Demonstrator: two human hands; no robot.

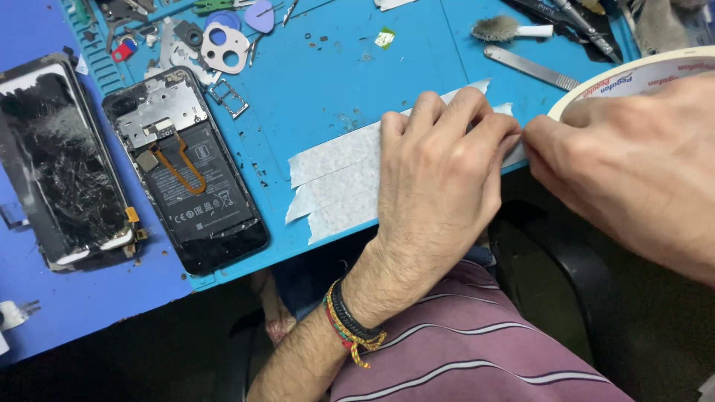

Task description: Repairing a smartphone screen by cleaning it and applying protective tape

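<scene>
Currently, the left hand [439,175] lies palm-down on strips of masking tape [335,182] stuck side by side along the near edge of the blue work mat [320,82], its fingertips pressing the strip ends flat; it grasps nothing. The right hand [633,167] grips the tape roll [633,78] at the mat's right edge, thumb and forefinger pinched at the tape beside the left fingertips. An opened phone [182,167] lies on the mat to the left, with a cracked screen panel [59,160] just beyond it.

A single head-worn camera looks steeply down, close over the blue work mat [335,82] at the table's near edge.
</scene>
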